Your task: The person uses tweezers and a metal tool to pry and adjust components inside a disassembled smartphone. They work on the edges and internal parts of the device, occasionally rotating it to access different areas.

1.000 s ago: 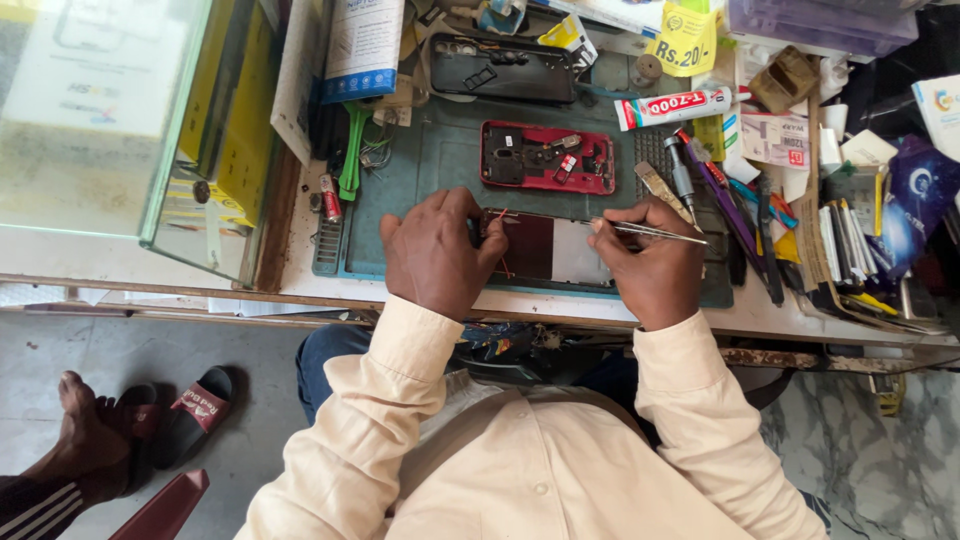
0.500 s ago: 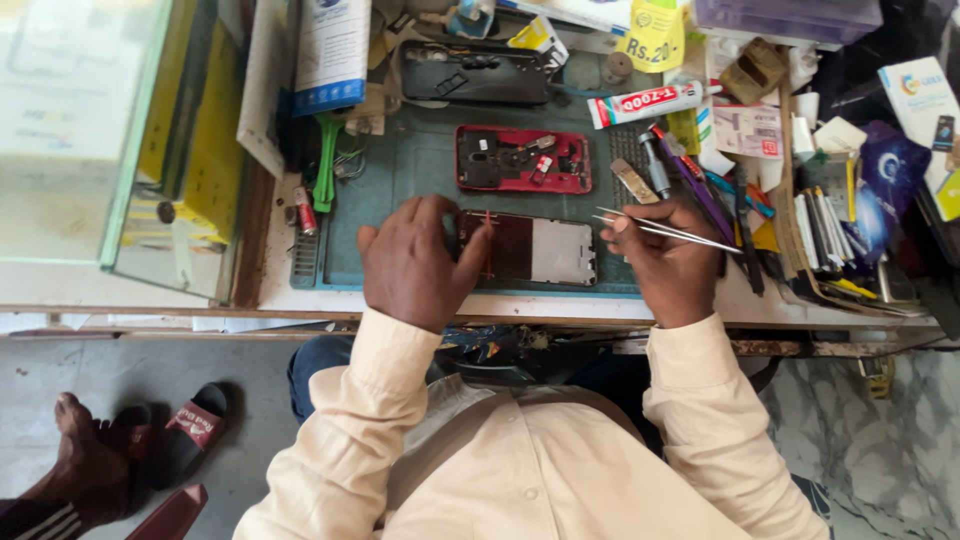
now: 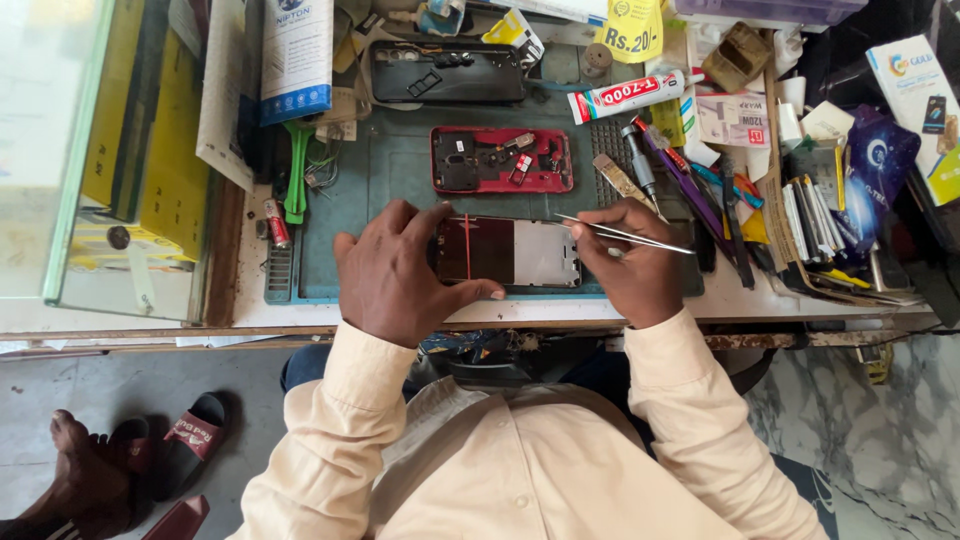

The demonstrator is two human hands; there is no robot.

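Note:
An opened phone frame (image 3: 515, 252), part dark red and part white, lies on the green work mat (image 3: 390, 170) near the table's front edge. My left hand (image 3: 395, 275) clasps its left end, thumb below and fingers above. My right hand (image 3: 630, 265) rests at its right end and pinches thin metal tweezers (image 3: 625, 234), which lie nearly flat with their tip at the frame's upper right corner. A red phone back shell (image 3: 500, 160) with exposed parts lies just beyond on the mat.
A black phone shell (image 3: 448, 72) lies at the mat's far edge. A glue tube (image 3: 625, 97), screwdrivers and pens (image 3: 690, 185) crowd the right side. Green tool (image 3: 296, 170) and boxes stand left beside a glass cabinet (image 3: 60, 150). Another person's foot in a sandal (image 3: 100, 460) is on the floor.
The view has shifted slightly. The tweezers' tip has moved left onto the frame's upper right corner. My left hand keeps its hold on the frame.

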